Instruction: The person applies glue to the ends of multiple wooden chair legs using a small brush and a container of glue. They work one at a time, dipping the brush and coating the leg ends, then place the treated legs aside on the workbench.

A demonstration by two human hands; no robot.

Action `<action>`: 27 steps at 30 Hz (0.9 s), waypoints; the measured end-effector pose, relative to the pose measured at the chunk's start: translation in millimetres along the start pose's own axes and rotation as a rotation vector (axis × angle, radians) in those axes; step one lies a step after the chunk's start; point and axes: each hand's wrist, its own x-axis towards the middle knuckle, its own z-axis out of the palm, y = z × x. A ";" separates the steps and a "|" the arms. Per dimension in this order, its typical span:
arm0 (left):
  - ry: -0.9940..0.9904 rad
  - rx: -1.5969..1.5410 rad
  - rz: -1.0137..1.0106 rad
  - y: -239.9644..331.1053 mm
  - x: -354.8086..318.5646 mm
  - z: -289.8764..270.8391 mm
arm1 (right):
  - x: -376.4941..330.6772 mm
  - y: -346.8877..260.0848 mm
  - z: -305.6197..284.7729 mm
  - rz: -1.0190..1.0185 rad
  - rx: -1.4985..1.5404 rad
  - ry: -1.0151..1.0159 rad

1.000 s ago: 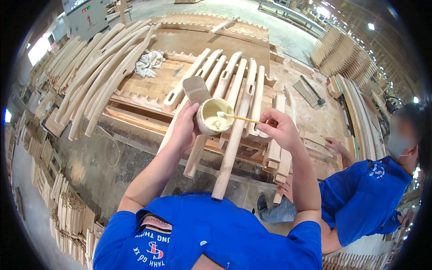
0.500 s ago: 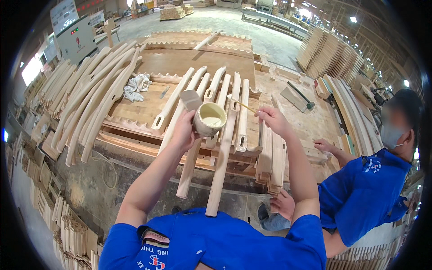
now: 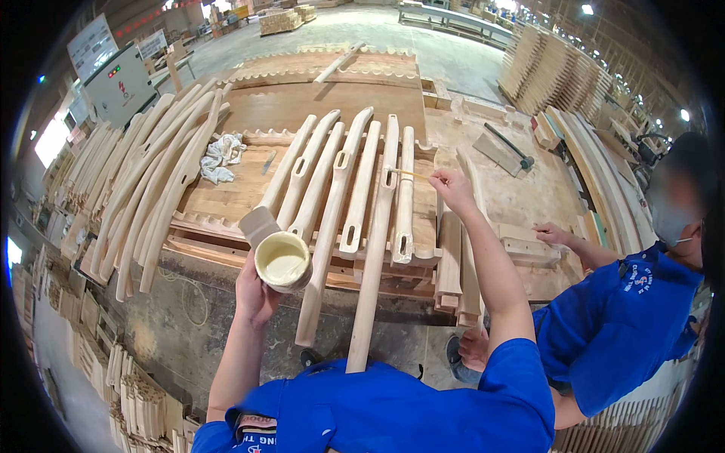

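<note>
My left hand (image 3: 257, 293) is wrapped round a cup (image 3: 284, 261) of pale yellow, glue-like paste, tilted toward me. A flat brown-grey flap (image 3: 259, 225) sticks up at the cup's far left rim; whether it is attached I cannot tell. Between the fingertips of my right hand (image 3: 453, 189) is a thin stick (image 3: 411, 174). Its tip reaches the slot near the far end of a long wooden leg (image 3: 381, 211). Similar slotted wooden legs (image 3: 334, 200) lie side by side on the bench, some jutting over its near edge toward me.
A pile of curved wooden parts (image 3: 162, 166) and a white rag (image 3: 221, 157) lie to the left. Right of my hand are a hammer (image 3: 510, 146) and stacked wooden blocks (image 3: 448, 264). A co-worker in blue (image 3: 627, 317) stands close on the right, one hand on a wooden block (image 3: 529, 245).
My left hand has carried the cup left and nearer to me. The stick in my right hand has come down to the leg's slot. My view has shifted slightly.
</note>
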 end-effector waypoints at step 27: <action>0.046 0.072 0.092 -7.5 -12.7 -3.7 | -31.9 -2.7 -1.7 -0.233 0.001 0.199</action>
